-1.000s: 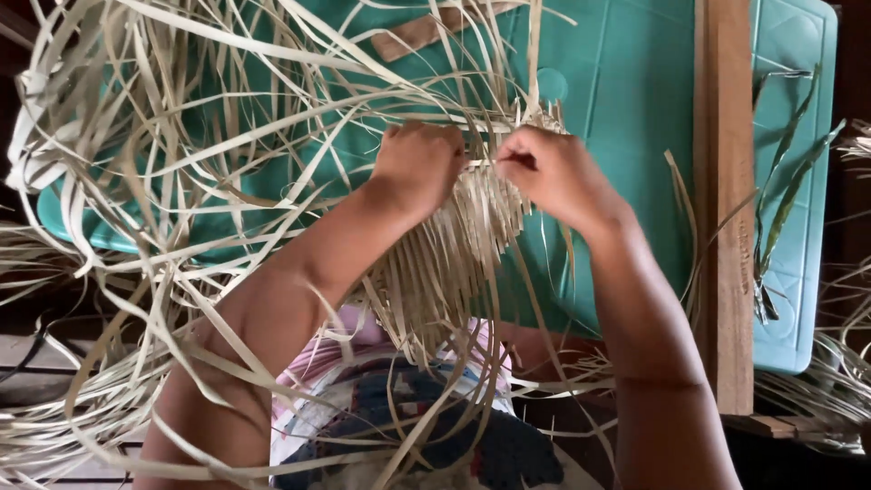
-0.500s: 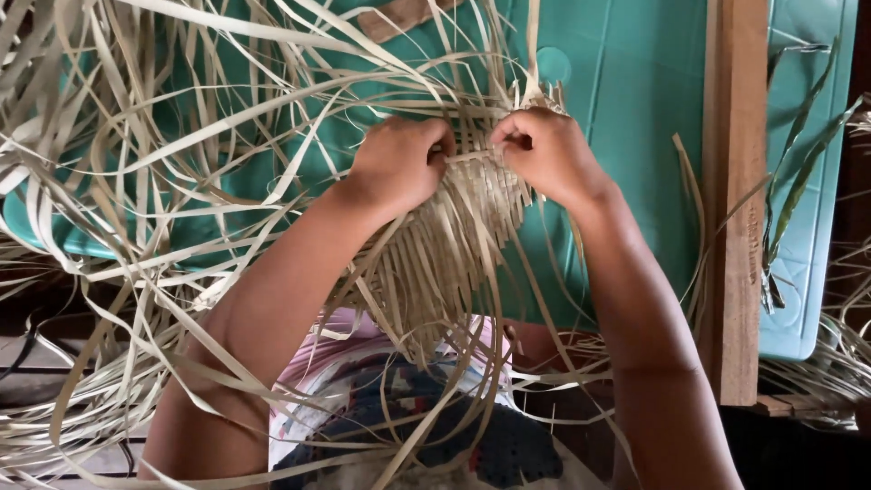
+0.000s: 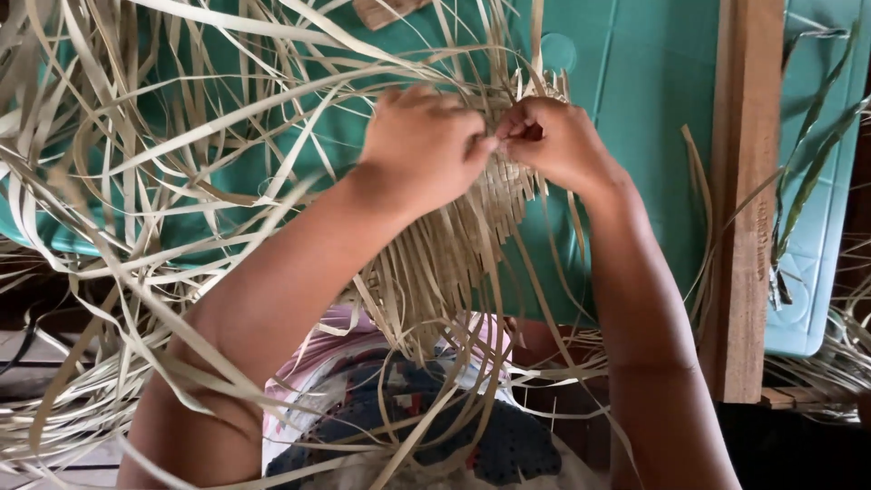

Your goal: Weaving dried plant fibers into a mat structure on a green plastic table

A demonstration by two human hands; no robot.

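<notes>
Pale straw strips (image 3: 227,181) are pinched at the woven mat (image 3: 508,191), upper centre, by left hand (image 3: 422,145) and right hand (image 3: 553,141).

Both forearms are showing bare, no sleeves, watch or rings visible. Left hand (image 3: 422,145) and right hand (image 3: 558,141) ungloved. At 6 o'clock, patterned pink, navy and white cloth garment (image 3: 408,408) is covering the lap.

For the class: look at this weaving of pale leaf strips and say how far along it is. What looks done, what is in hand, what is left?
Done: a small woven patch of interlaced strips sits below the hands. In hand: the left hand and right hand meet at its top edge, pinching strips there. Left: most of it. Long loose strips fan out unwoven over the green surface, and more hang down toward the lap.
</notes>
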